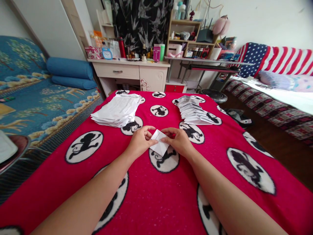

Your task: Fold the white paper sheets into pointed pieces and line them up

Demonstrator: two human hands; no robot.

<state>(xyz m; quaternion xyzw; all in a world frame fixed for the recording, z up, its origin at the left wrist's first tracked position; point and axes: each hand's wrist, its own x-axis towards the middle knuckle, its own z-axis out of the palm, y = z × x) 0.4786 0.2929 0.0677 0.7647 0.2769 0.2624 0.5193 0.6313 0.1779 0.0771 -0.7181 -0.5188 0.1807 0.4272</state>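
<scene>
A small folded sheet of white paper (160, 148), diamond-shaped from here, is held between both hands just above the red cloth. My left hand (141, 138) pinches its left side, thumb on top and fingers curled behind the edge. On the right side my right hand (178, 139) grips it the same way, its thumb near the paper's middle. The fingertips behind the paper are partly hidden. Beyond the left hand lies a stack of flat white paper sheets (117, 109). Farther off to the right is a fanned row of folded papers (193, 111).
The red cloth with monkey ovals (151, 202) covers the table. A cream desk (114, 70) with bottles and boxes stands behind it. At left is a blue sofa (49, 104); at right, a bed (276, 104) and a round black stool (214, 95).
</scene>
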